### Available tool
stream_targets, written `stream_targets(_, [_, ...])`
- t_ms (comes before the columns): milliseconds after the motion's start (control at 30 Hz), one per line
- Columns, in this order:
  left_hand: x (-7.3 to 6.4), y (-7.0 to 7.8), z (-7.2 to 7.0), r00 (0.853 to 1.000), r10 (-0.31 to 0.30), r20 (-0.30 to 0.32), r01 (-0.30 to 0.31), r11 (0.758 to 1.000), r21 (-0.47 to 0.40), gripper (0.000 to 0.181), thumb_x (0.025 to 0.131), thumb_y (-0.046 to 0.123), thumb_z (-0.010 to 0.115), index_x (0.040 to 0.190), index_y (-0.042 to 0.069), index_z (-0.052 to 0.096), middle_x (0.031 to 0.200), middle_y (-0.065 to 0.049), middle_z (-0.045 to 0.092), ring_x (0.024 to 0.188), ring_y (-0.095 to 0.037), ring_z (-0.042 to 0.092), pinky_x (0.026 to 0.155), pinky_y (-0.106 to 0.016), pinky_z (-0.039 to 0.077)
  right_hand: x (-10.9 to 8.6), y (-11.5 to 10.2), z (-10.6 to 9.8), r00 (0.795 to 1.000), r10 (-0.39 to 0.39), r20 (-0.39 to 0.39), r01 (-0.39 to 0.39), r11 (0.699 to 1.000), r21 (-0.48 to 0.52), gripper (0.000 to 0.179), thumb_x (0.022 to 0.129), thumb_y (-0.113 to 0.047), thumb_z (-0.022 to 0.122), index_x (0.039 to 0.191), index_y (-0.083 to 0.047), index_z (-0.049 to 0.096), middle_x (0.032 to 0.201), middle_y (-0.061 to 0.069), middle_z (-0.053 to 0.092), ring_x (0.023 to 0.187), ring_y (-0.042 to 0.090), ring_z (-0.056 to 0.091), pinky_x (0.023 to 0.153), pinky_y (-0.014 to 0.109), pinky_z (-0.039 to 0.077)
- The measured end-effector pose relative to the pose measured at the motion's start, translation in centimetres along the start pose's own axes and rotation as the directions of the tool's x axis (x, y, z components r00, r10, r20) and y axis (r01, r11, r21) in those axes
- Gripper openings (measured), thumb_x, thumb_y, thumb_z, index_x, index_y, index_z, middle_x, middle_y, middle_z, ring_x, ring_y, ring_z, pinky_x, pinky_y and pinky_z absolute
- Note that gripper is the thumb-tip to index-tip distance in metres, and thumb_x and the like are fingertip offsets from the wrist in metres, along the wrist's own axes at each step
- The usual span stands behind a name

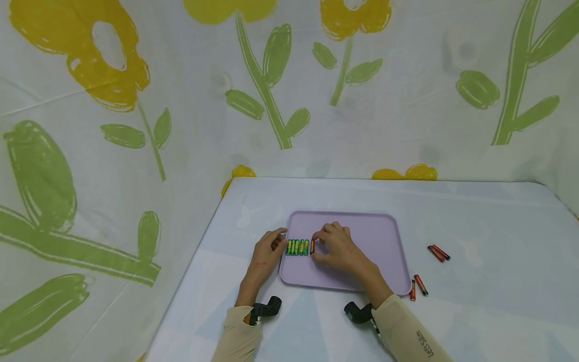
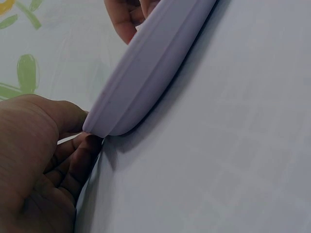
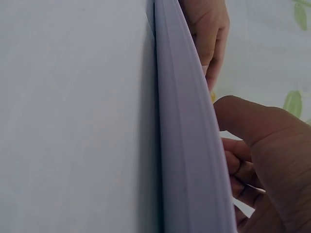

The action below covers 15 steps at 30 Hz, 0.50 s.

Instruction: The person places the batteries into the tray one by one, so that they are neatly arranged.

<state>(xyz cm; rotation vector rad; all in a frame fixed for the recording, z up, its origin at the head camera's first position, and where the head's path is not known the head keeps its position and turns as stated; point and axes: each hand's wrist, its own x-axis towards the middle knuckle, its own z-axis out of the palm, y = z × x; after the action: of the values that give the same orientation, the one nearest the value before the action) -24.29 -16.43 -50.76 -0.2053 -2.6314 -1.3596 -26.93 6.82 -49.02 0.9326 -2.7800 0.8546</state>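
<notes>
A shallow lilac tray (image 1: 366, 231) lies on the table. Several green batteries (image 1: 296, 247) stand side by side in a row at its left end. Just right of that row is a red and black battery (image 1: 312, 246), its two ends between the thumb and index finger of my right hand (image 1: 339, 247). My left hand (image 1: 267, 251) rests at the tray's left rim, beside the outermost green battery, with its fingers loosely bent. In both wrist views the tray's side wall (image 2: 141, 73) hides the batteries; the right hand's thumb (image 3: 252, 116) shows above the rim.
Right of the tray, two red and black batteries (image 1: 436, 253) lie together on the table. Two more, a slanted battery (image 1: 420, 284) and an upright-lying battery (image 1: 412, 291), are by the tray's lower right corner. A flower-patterned curtain (image 1: 339, 136) surrounds the table.
</notes>
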Motion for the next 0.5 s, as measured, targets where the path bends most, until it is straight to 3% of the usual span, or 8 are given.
stream_targets(500, [0.26, -0.58, 0.19, 1.0, -0.004, 0.009, 0.004, 1.0, 0.01, 0.032, 0.1, 0.011, 0.062, 0.131, 0.008, 0.064, 0.101, -0.004, 0.061, 0.087, -0.015, 0.057, 0.077, -0.029, 0.049, 0.1, -0.04, 0.13, 0.999, 0.017, 0.038, -0.016, 1.0, -0.022, 0.041, 0.082, -0.031, 0.084, 0.115, -0.01, 0.072, 0.1, -0.002, 0.056, 0.098, 0.02, 0.046, 0.084, 0.042, 0.033])
